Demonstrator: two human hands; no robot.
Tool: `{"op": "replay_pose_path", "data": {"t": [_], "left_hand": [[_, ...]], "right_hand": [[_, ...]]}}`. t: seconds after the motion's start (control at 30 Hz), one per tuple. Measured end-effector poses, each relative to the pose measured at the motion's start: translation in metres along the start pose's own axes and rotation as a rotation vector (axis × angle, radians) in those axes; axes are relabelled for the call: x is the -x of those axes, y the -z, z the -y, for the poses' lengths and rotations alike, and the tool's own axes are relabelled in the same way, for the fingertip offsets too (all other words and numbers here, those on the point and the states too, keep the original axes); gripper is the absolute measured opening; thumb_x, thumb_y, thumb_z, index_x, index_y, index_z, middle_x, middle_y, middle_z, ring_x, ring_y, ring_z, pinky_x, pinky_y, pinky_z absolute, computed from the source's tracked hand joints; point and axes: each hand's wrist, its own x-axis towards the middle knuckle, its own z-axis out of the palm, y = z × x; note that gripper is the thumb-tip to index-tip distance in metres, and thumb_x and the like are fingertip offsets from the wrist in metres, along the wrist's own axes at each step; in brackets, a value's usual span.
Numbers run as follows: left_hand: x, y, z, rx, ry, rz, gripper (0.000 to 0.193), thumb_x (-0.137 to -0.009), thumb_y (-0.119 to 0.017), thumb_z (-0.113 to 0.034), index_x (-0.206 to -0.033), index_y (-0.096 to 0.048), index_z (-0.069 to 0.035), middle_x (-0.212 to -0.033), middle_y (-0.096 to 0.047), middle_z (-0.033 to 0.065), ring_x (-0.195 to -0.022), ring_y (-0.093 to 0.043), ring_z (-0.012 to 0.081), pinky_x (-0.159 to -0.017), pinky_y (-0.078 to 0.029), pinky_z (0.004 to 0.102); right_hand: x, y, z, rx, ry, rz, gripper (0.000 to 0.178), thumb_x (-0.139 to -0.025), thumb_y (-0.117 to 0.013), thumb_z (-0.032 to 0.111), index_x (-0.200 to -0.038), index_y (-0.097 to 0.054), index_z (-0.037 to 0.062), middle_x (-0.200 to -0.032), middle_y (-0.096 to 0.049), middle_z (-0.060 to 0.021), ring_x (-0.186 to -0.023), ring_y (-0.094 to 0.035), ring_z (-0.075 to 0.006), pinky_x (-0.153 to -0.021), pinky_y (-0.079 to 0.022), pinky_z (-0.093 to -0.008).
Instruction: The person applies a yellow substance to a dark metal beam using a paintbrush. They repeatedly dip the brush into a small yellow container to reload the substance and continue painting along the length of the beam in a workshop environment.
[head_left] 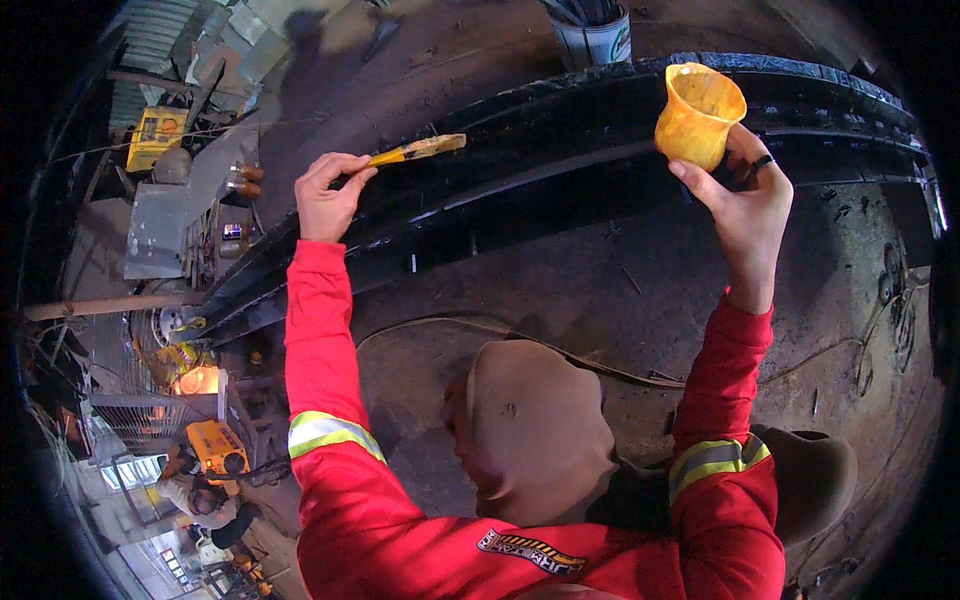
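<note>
My left hand (330,195) pinches a paintbrush (425,148) by its yellow handle, the bristle end pointing right and smeared with yellowish paint. In my right hand (752,205) is a yellow, paint-streaked cup (697,125) with a flared rim, gripped round its lower side and tilted so its mouth faces me. I cannot make out what lies inside it. Beyond and below both hands run long black metal beams (545,180), curving across the view. Whether the brush touches a beam cannot be told from here.
A white bucket (600,42) holding dark pieces stands behind the beams. A cable (480,322) crosses the floor near my legs. At left lie metal sheets (157,232), a yellow crate (156,138) and an orange machine (217,450). Another person (205,502) is at the lower left.
</note>
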Motion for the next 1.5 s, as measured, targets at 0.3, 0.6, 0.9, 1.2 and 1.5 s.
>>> {"op": "replay_pose_path", "data": {"t": [0.3, 0.6, 0.9, 1.2, 1.5], "left_hand": [[-0.002, 0.014, 0.022, -0.030, 0.193, 0.205, 0.017, -0.081, -0.080, -0.004, -0.096, -0.072, 0.002, -0.084, -0.069, 0.0018, -0.082, -0.060, 0.0079, -0.080, -0.048, 0.0257], [0.015, 0.014, -0.008, -0.334, -0.096, 0.136, 0.013, -0.076, -0.079, -0.004, -0.087, -0.070, -0.003, -0.079, -0.066, 0.0066, -0.078, -0.063, 0.0228, -0.074, -0.041, 0.0332], [0.003, -0.003, -0.031, -0.338, -0.111, 0.049, 0.012, -0.077, -0.079, -0.009, -0.086, -0.072, -0.007, -0.077, -0.063, 0.0055, -0.078, -0.060, 0.0246, -0.072, -0.040, 0.0358], [0.000, -0.020, -0.040, -0.240, -0.081, 0.030, 0.013, -0.078, -0.079, -0.010, -0.089, -0.072, -0.008, -0.080, -0.065, 0.0052, -0.074, -0.061, 0.0239, -0.072, -0.041, 0.0347], [0.014, 0.004, -0.030, -0.415, -0.154, 0.151, 0.015, -0.078, -0.078, -0.008, -0.091, -0.073, -0.007, -0.080, -0.066, 0.0058, -0.077, -0.062, 0.0234, -0.071, -0.040, 0.0345]], "right_hand": [[-0.001, -0.003, -0.009, -0.005, -0.010, 0.011, 0.065, -0.064, -0.094, 0.030, -0.117, -0.071, -0.0005, -0.095, -0.069, -0.0007, -0.079, -0.050, -0.0106, -0.072, -0.042, -0.0255], [-0.002, 0.001, -0.005, 0.067, -0.003, 0.004, 0.068, -0.064, -0.093, 0.033, -0.118, -0.071, -0.0005, -0.097, -0.070, -0.0011, -0.080, -0.051, -0.0115, -0.075, -0.043, -0.0261], [-0.001, 0.000, -0.008, 0.004, 0.006, 0.000, 0.067, -0.064, -0.093, 0.033, -0.117, -0.071, -0.0012, -0.097, -0.070, -0.0023, -0.080, -0.051, -0.0118, -0.075, -0.043, -0.0266], [-0.003, 0.001, -0.005, -0.008, 0.007, 0.013, 0.065, -0.065, -0.093, 0.030, -0.117, -0.070, -0.0020, -0.097, -0.070, -0.0031, -0.080, -0.052, -0.0122, -0.075, -0.044, -0.0266], [-0.003, 0.007, 0.001, -0.024, 0.008, -0.017, 0.065, -0.066, -0.093, 0.032, -0.117, -0.071, -0.0013, -0.097, -0.071, -0.0048, -0.081, -0.055, -0.0130, -0.074, -0.044, -0.0273]]}}
